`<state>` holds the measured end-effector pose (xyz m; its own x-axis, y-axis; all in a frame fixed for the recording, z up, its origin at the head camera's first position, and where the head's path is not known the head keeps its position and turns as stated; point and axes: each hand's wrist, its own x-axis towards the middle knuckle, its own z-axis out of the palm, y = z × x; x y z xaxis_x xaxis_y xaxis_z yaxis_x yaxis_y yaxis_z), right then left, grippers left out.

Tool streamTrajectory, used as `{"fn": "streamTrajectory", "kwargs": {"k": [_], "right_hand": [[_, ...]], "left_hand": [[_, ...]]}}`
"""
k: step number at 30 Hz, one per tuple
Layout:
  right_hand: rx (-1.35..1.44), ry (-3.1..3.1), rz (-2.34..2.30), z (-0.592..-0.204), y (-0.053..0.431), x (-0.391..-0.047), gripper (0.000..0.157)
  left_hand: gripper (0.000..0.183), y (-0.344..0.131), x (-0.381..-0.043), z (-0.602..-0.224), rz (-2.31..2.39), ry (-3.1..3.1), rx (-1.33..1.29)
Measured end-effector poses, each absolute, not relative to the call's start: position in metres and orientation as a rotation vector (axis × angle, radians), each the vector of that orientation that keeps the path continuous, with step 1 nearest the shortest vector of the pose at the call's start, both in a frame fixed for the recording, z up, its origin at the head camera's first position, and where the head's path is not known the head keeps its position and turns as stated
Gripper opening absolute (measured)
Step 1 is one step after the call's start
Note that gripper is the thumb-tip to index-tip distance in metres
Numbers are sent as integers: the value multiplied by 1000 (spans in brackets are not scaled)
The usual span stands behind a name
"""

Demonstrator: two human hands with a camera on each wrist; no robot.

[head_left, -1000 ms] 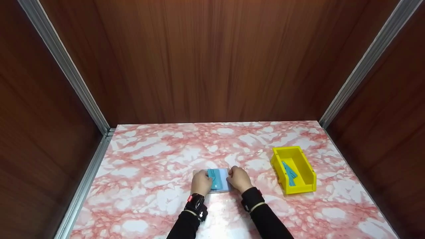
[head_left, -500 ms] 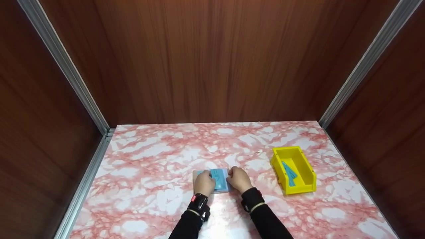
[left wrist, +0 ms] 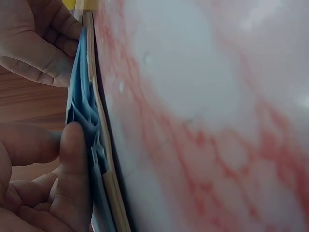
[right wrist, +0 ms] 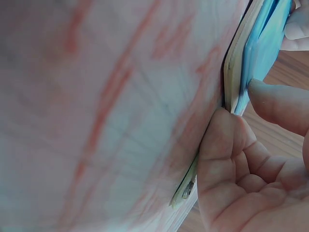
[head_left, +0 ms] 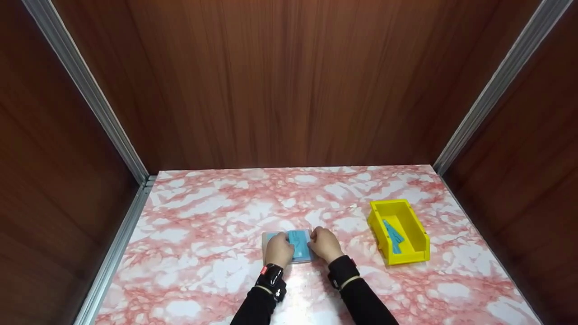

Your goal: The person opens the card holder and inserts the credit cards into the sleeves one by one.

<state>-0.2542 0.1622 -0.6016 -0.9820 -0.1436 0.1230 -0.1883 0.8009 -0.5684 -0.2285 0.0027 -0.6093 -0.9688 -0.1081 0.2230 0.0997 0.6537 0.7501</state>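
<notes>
A flat card holder with a tan cover (head_left: 265, 246) and pale plastic sleeves lies open on the table, between the two hands. A blue card (head_left: 299, 239) lies across its right half. My left hand (head_left: 279, 251) pinches the card near its left edge between thumb and finger. Layered, slightly gaping bluish sleeves (left wrist: 87, 108) show edge-on in the left wrist view. At the holder's right edge my right hand (head_left: 326, 243) grips the corner, its thumb (right wrist: 275, 102) against the blue side and curled fingers at the tan cover. The card's left end is hidden by the left hand.
A yellow bin (head_left: 406, 257) stands to the right on the pink marbled table (head_left: 203, 216), with blue cards (head_left: 393, 235) lying inside. Brown wood-grain panels (head_left: 280, 85) enclose the back and both sides, with metal rails (head_left: 97, 104) in the corners.
The left hand has shifted slightly right, and the blue card has slid right with it, covering most of the pale sleeve. The right hand has stayed at the holder's edge.
</notes>
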Motion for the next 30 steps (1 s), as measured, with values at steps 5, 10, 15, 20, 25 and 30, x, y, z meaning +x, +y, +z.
{"fn": "streamTrajectory", "kwargs": {"k": [5, 10, 15, 20, 25, 30], "right_hand": [[271, -2910, 931, -600, 163, -252, 17], [289, -2880, 961, -601, 164, -252, 18], [288, -2862, 983, -601, 163, -253, 18], [230, -2914, 977, -599, 160, -254, 18], [226, -2926, 954, -597, 160, -252, 16], [222, -2919, 975, -597, 161, -252, 15]], "left_hand": [[13, 3, -228, -609, -1214, -2627, -2], [14, 3, -227, -609, -1210, -2626, -2], [18, 2, -227, -607, -1224, -2621, 18], [18, 0, -228, -606, -1206, -2609, 23], [18, -4, -227, -605, -1193, -2597, 28], [19, -10, -227, -605, -1205, -2582, 40]]}}
